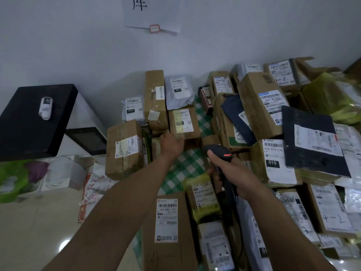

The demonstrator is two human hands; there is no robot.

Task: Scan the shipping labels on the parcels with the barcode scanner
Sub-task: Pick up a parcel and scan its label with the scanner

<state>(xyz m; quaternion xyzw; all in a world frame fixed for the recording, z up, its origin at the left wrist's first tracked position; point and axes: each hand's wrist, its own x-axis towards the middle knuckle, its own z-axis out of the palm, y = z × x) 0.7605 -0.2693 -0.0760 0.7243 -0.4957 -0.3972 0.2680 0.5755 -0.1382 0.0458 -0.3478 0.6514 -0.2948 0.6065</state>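
Parcels (261, 106) heaped label-up for scanning.
Labels (273, 151) face up so barcodes show; the outstretched left hand (172, 142) reaches a box (184, 124), probably to steady it, grip unclear, while the right hand (237, 176), clamped round the scanner (219, 152), aims it toward that box.

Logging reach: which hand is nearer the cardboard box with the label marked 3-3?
Left. The left hand is at the box's lower left corner; the right hand, gripping the scanner, is lower right, apart from it.
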